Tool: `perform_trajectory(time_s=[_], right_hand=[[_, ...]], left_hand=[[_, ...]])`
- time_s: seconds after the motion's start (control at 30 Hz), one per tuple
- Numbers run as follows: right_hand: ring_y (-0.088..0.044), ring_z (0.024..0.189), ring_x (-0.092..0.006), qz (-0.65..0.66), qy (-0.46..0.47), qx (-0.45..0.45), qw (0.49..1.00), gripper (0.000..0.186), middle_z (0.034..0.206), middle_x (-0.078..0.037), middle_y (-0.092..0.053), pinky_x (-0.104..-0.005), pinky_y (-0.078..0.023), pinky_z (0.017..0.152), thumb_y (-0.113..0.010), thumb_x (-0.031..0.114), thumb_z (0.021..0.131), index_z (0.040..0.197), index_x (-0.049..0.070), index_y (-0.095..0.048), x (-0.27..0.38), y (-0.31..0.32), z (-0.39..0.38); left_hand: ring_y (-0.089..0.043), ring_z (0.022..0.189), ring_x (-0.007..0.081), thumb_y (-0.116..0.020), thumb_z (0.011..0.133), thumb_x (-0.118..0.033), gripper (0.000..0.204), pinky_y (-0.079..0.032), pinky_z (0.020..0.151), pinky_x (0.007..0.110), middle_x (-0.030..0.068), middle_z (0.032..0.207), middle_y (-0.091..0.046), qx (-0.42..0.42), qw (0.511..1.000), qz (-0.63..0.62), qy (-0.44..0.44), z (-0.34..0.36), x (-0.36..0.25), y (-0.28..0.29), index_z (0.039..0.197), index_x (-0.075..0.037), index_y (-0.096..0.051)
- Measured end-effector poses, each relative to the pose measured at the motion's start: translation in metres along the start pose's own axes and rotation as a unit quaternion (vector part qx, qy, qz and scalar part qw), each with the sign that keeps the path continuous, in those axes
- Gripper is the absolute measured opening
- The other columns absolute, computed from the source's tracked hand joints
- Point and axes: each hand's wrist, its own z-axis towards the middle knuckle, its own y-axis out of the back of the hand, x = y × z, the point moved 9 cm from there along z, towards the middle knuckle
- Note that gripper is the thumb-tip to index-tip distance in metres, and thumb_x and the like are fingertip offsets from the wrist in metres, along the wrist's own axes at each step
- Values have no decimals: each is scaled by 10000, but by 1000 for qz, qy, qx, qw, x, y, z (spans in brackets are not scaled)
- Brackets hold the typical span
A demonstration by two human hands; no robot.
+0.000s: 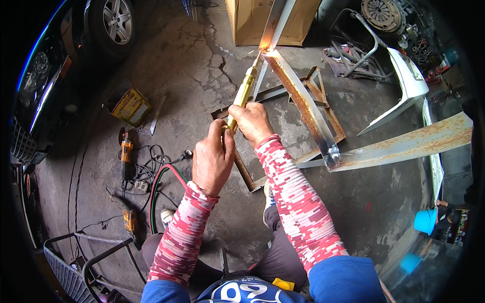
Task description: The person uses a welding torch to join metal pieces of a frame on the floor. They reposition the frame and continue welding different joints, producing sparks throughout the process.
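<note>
A brass gas torch (243,93) slants up and away from me in both hands. My right hand (251,121) is closed around its body, ahead of the left. My left hand (209,157) is closed at its rear end, thumb and fingers pinched near the brass fittings. The torch's tip meets the joint of a rusty angle-iron frame (298,93), where the metal glows orange and bright. One bar rises from that joint; another runs down to a scorched corner and joins a wide rusty bar (404,146) to the right. Red and green hoses (162,177) pass behind my left wrist.
On the floor lie another rusty metal frame (247,174), an orange angle grinder (126,156), a second yellow power tool (130,222) and tangled cords. A yellow tin (131,107) stands left, near a parked car (45,76). Behind the joint is a cardboard box (245,25).
</note>
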Motion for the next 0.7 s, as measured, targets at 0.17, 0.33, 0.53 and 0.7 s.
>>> perform_trajectory(time_s=[0.17, 0.33, 0.53, 0.7], right_hand=[[-722, 697, -249, 4, -9, -3, 1000, 360, 752, -186, -729, -387, -567, 680, -722, 265, 812, 813, -95, -724, -3, 2, -1], [-724, 699, -255, -30, -1, -12, 999, 369, 750, -195, -732, -394, -565, 682, -717, 281, 808, 806, -87, -727, 0, 3, 0], [-679, 684, -213, -38, 0, -5, 999, 349, 735, -145, -707, -369, -530, 653, -707, 274, 822, 809, -74, -723, 0, 3, 2], [-742, 725, -265, -48, 0, -12, 999, 382, 757, -201, -740, -399, -568, 694, -719, 302, 808, 826, -79, -742, -4, 5, 5]], left_hand=[[-714, 746, 462, -613, 1035, -177, 230, -541, 608, 507, 284, 798, -689, -5, 1000, 9, 4, -2, 0, 0, 1180, -4, -569], [-717, 699, 417, -605, 1052, -200, 237, -532, 607, 459, 249, 764, -680, -5, 1000, 24, 4, -1, 1, 1, 1157, 12, -599], [-715, 666, 394, -604, 1059, -215, 255, -524, 599, 434, 231, 738, -670, -10, 1000, 21, 1, 0, 1, 0, 1156, 20, -614], [-712, 671, 404, -611, 1055, -215, 252, -520, 594, 440, 235, 738, -668, -13, 1000, 23, 0, 0, 1, 0, 1147, 19, -613]])
